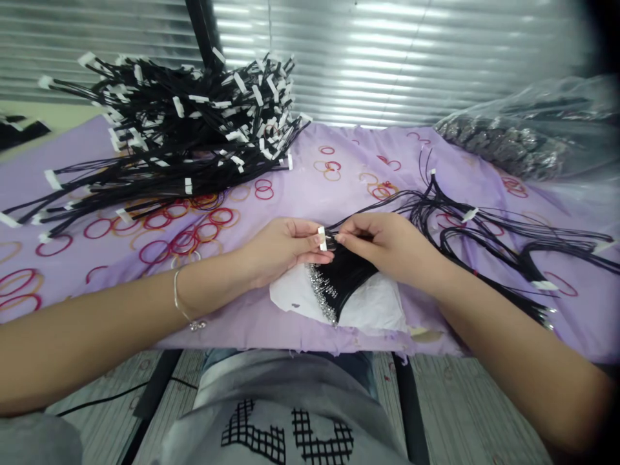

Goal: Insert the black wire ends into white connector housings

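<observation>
My left hand [281, 248] pinches a small white connector [322, 238] between thumb and fingers. My right hand [387, 245] is closed in a pinch on the thin black wires [361, 223] that run into that connector. Beneath both hands lies a bundle of black wires with shiny metal terminals [324, 294] on a white sheet [378, 310]. A silver bracelet [186, 310] sits on my left wrist.
A big heap of black wires with white connectors [194, 123] fills the back left of the purple patterned cloth [300, 174]. Loose black wires [484, 232] spread to the right. A clear plastic bag of parts [527, 139] lies at the back right. Window blinds stand behind.
</observation>
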`<state>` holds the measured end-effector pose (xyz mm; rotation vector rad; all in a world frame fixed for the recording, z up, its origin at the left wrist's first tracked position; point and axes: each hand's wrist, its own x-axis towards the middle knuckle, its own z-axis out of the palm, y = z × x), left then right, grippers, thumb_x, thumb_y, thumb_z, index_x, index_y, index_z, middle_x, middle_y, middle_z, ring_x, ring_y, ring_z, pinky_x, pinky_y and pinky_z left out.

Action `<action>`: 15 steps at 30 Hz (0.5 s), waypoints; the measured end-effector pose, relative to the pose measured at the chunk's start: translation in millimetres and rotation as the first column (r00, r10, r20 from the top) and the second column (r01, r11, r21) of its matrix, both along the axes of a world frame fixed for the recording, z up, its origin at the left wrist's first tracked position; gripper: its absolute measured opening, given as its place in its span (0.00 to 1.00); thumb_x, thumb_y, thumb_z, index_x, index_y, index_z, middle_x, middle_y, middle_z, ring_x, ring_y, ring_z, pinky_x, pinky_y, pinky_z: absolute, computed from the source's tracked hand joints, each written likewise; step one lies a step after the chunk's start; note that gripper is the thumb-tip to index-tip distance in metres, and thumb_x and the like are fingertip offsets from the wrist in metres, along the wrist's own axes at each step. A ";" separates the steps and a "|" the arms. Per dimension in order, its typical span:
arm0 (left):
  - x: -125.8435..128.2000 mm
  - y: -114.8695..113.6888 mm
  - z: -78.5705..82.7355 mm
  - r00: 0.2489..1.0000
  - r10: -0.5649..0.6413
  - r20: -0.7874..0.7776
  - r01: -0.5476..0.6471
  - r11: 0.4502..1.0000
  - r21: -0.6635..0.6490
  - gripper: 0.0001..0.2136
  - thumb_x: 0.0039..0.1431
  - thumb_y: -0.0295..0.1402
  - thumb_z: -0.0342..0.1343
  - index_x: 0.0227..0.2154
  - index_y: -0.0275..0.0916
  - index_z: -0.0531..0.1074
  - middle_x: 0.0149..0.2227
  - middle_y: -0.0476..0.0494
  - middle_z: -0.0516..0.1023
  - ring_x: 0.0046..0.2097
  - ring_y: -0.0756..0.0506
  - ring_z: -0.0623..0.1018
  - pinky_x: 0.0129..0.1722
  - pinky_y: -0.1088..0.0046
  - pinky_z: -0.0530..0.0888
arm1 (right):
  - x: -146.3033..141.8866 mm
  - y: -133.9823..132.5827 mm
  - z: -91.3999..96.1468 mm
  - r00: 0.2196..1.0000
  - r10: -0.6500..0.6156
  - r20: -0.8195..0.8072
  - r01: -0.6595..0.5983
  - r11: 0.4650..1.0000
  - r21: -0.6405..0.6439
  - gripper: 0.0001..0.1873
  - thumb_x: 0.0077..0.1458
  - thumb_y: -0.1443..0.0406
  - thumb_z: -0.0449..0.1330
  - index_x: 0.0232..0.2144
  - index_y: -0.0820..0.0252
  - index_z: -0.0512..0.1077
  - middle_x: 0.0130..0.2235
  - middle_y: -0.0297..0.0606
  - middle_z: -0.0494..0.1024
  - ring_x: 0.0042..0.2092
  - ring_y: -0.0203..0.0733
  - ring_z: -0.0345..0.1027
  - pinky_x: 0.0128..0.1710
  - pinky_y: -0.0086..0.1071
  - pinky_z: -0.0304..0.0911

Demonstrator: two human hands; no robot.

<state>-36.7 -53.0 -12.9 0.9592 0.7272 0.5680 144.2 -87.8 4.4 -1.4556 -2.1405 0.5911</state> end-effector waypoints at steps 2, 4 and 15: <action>-0.1 0.2 -0.5 1.000 -0.007 0.012 0.007 1.000 -0.002 0.06 0.57 0.20 0.49 0.30 0.27 0.71 0.27 0.46 0.74 0.29 0.53 0.77 0.36 0.79 0.74 | 0.9 -0.4 1.1 0.999 -0.017 -0.038 0.019 0.998 0.063 0.09 0.55 0.64 0.55 0.29 0.63 0.72 0.27 0.33 0.73 0.28 0.31 0.62 0.29 0.26 0.54; -0.2 0.3 -1.0 1.000 0.001 0.024 -0.001 1.000 0.000 0.06 0.58 0.20 0.48 0.31 0.27 0.71 0.28 0.46 0.74 0.29 0.54 0.77 0.36 0.80 0.74 | 2.0 -0.9 3.5 0.994 -0.067 -0.089 0.080 0.984 0.156 0.09 0.55 0.64 0.55 0.29 0.63 0.72 0.28 0.33 0.72 0.29 0.31 0.62 0.30 0.26 0.55; -1.6 0.0 2.0 1.000 -0.013 -0.002 0.013 1.000 0.016 0.08 0.58 0.19 0.48 0.32 0.28 0.72 0.29 0.44 0.75 0.30 0.54 0.76 0.37 0.78 0.73 | 0.9 -3.0 5.5 0.996 -0.056 -0.066 0.056 0.998 -0.005 0.08 0.49 0.66 0.56 0.25 0.65 0.72 0.23 0.33 0.70 0.25 0.30 0.59 0.25 0.25 0.52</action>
